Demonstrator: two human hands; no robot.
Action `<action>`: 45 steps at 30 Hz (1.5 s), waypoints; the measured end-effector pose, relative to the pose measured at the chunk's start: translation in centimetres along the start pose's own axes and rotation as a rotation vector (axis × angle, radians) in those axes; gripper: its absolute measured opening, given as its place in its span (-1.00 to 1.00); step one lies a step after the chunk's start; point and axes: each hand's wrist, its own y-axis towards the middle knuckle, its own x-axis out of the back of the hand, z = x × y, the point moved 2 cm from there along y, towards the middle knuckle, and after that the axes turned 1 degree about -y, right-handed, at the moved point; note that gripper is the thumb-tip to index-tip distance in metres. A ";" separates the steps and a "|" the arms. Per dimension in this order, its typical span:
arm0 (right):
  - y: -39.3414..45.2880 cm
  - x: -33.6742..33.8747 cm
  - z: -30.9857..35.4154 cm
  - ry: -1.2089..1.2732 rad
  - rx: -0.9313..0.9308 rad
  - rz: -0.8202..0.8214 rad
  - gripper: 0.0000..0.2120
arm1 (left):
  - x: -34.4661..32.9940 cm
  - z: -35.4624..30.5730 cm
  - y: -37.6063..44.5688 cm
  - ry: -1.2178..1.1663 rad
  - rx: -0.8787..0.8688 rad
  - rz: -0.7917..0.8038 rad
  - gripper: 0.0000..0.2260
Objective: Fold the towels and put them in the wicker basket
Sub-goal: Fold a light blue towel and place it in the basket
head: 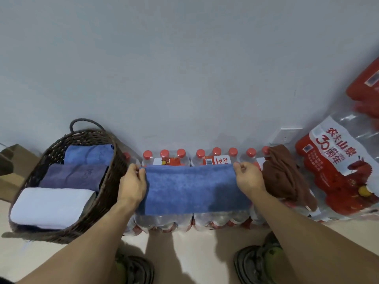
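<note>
The left hand [134, 182] pinches the left far corner of the blue towel [190, 189], fingers curled over its edge. The right hand [249, 178] grips the right far corner the same way. Between them the towel stretches flat as a wide folded strip, lying on top of shrink-wrapped packs of bottles [184, 158] with red caps; its near edge hangs just over the front of the packs.

Just right of the right hand, a brown towel [285, 177] lies crumpled on the same packs, touching the wrist.

Left of the left hand stands the wicker basket [114, 181], dark brown with a loop handle at its far rim. Inside it lie three folded towels: a white towel [51, 208] nearest, a purple towel [73, 177] in the middle, and a light blue towel [90, 154] farthest. The basket's right wall is next to the left wrist.

At far right, another pack [336, 171] with a red and white label leans tilted against the wall [184, 68]. A cardboard box [14, 167] sits at the left edge behind the basket. Below, two shoes [258, 261] stand on the pale floor [194, 259].
</note>
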 end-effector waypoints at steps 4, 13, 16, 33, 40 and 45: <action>1.7 -0.8 0.0 -0.095 0.010 0.021 -0.70 | -0.7 0.2 1.0 0.075 -0.027 -0.002 -0.85; 2.7 -2.1 0.1 -0.272 -0.057 0.020 -0.66 | -1.1 -0.8 1.9 0.110 -0.071 -0.066 -0.80; 2.0 -1.8 0.5 -0.222 -0.089 0.002 -0.65 | -0.9 -1.5 1.7 0.077 -0.066 -0.047 -0.79; -6.1 0.9 -2.3 -0.189 -0.159 0.193 -0.73 | 0.1 2.3 -9.5 0.047 0.123 -0.147 -0.77; -6.6 1.3 -2.8 -0.190 -0.210 0.174 -0.76 | 1.0 2.1 -8.7 0.188 0.168 -0.044 -0.78; -5.5 1.8 -0.7 -0.370 -0.144 0.129 -0.69 | 0.1 -3.5 -7.3 0.523 -0.039 -0.127 -0.75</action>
